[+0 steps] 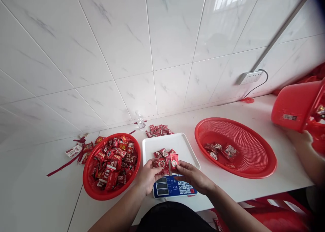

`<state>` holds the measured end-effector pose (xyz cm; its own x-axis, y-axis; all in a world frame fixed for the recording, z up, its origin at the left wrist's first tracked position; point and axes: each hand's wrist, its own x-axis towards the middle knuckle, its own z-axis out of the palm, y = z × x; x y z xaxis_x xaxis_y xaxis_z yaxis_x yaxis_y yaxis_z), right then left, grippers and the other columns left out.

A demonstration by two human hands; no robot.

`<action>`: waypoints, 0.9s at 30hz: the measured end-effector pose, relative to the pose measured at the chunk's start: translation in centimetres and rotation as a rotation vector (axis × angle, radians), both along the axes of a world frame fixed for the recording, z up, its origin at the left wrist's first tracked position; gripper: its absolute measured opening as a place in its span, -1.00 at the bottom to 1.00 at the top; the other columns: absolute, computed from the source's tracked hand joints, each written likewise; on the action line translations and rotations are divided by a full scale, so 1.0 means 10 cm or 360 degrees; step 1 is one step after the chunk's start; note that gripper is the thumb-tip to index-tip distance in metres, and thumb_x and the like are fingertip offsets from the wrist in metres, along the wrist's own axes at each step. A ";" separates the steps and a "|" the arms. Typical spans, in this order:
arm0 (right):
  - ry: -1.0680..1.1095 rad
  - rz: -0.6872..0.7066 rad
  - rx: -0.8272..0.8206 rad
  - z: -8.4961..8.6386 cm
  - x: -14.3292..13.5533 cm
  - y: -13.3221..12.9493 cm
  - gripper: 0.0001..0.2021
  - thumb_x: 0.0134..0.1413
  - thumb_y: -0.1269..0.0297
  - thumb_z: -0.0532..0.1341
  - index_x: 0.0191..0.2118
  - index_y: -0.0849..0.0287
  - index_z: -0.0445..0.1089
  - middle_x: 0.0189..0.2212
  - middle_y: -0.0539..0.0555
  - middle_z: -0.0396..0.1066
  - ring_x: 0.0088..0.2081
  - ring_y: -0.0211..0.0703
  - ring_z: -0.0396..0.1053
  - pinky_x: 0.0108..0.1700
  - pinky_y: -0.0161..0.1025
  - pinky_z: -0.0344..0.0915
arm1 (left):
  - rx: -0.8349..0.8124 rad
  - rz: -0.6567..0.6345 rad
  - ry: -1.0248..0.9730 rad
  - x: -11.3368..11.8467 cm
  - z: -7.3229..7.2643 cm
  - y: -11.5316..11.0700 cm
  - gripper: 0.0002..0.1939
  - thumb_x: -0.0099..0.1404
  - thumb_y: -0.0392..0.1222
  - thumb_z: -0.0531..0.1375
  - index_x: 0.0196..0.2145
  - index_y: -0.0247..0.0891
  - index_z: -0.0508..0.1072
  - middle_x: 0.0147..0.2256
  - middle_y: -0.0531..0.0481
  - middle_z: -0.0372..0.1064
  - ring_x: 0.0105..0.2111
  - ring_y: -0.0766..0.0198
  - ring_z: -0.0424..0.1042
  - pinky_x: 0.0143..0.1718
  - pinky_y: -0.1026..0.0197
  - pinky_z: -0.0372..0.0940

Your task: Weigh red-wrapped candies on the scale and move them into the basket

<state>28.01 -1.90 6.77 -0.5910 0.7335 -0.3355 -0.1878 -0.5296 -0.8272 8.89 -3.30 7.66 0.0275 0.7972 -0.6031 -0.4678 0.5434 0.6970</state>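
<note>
White marbled tiles line the wall (172, 49), and a power strip (251, 77) is fixed to it above a white table (259, 117). A clear bottle (140, 119) stands near the wall. At left, we see a round red basket (109, 195) filled with small wrapped packets (114, 161) in reds and darker tones; beside it lie loose packets, a white printed card (73, 151) and a dark red ribbon (62, 167). At right, a wider red basket (254, 157) holds only a few packets, gathered toward its left side. Between the two sits a scale (186, 151) with a white tray and a blue keypad panel; we cannot read its displays. Several packets rest on the tray, and another heap (158, 130) lies just behind it. Over the scale's near part, we see the left hand (149, 176) pinching a red packet (161, 165) with pale lettering, while the right hand (196, 178), close by, grips a brighter red packet (174, 161) with a pale central emblem. Both wrappers look glossy. At far right, a co-worker's hand (301, 137) is at a tilted red tub (291, 101).
</note>
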 end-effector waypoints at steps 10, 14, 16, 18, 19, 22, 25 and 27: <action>-0.0492 -0.0170 0.0105 -0.27 -0.04 0.03 -0.56 -0.11 -0.13 0.18 -0.36 0.22 0.39 -0.46 0.02 0.41 -0.42 -0.23 0.32 -0.31 -0.25 0.23 | 0.0087 -0.0257 0.0449 -0.03 -0.17 -0.13 -0.53 0.02 -0.21 0.29 -0.08 -0.19 0.32 -0.17 -0.12 0.34 -0.21 0.18 0.37 -0.28 0.20 0.29; -0.0748 -0.0463 0.0164 -0.45 0.18 0.19 -0.52 -0.14 -0.17 0.16 -0.32 0.20 0.37 -0.36 0.08 0.45 -0.33 -0.14 0.36 -0.26 -0.20 0.26 | 0.0251 -0.0209 0.0833 -0.30 -0.30 -0.16 -0.69 0.02 -0.18 0.27 -0.23 -0.26 0.42 -0.14 -0.14 0.34 -0.17 0.16 0.33 -0.18 0.19 0.24; -0.0829 -0.0548 0.0195 -0.52 0.27 0.26 -0.52 -0.16 -0.18 0.17 -0.32 0.19 0.37 -0.33 0.09 0.46 -0.28 -0.10 0.38 -0.22 -0.17 0.27 | 0.0333 -0.0142 0.1003 -0.45 -0.37 -0.18 -0.75 0.00 -0.23 0.27 -0.30 -0.26 0.44 -0.16 -0.13 0.35 -0.13 0.14 0.31 -0.08 0.16 0.19; -0.0832 -0.0530 0.0189 -0.55 0.30 0.29 -0.52 -0.16 -0.18 0.17 -0.31 0.19 0.37 -0.31 0.11 0.46 -0.26 -0.08 0.39 -0.20 -0.16 0.28 | 0.0409 -0.0095 0.1151 -0.58 -0.41 -0.20 -0.77 -0.02 -0.28 0.26 -0.32 -0.23 0.45 -0.18 -0.10 0.35 -0.08 0.11 0.28 -0.01 0.12 0.14; -0.0825 -0.0480 0.0185 -0.56 0.30 0.29 -0.52 -0.16 -0.17 0.18 -0.31 0.19 0.37 -0.31 0.11 0.46 -0.25 -0.08 0.39 -0.20 -0.16 0.29 | 0.0447 -0.0078 0.1213 -0.64 -0.43 -0.21 -0.77 -0.02 -0.30 0.26 -0.33 -0.21 0.45 -0.19 -0.09 0.35 -0.07 0.10 0.27 0.02 0.10 0.11; -0.0822 -0.0293 0.0225 -0.58 0.23 0.26 -0.53 -0.16 -0.15 0.19 -0.31 0.20 0.38 -0.33 0.10 0.46 -0.24 -0.08 0.39 -0.20 -0.17 0.29 | 0.0510 -0.0013 0.1354 -0.77 -0.44 -0.24 -0.78 -0.03 -0.32 0.25 -0.35 -0.16 0.45 -0.19 -0.07 0.35 -0.03 0.06 0.24 0.09 0.04 0.04; -0.0890 -0.0204 0.0285 -0.59 0.18 0.23 -0.57 -0.13 -0.12 0.17 -0.31 0.18 0.36 -0.33 0.08 0.46 -0.29 -0.11 0.40 -0.28 -0.21 0.28 | 0.0520 0.0053 0.1442 -0.89 -0.46 -0.27 -0.79 -0.03 -0.28 0.25 -0.34 -0.15 0.45 -0.17 -0.09 0.33 0.02 0.02 0.20 0.13 0.02 -0.02; -0.0986 -0.0157 0.0320 -0.60 0.18 0.23 -0.61 -0.10 -0.08 0.16 -0.30 0.16 0.35 -0.38 0.07 0.46 -0.41 -0.17 0.38 -0.37 -0.24 0.26 | 0.0522 0.0036 0.1497 -0.99 -0.51 -0.29 -0.75 -0.03 -0.23 0.26 -0.31 -0.16 0.44 -0.14 -0.11 0.32 0.04 0.00 0.18 0.14 0.02 -0.04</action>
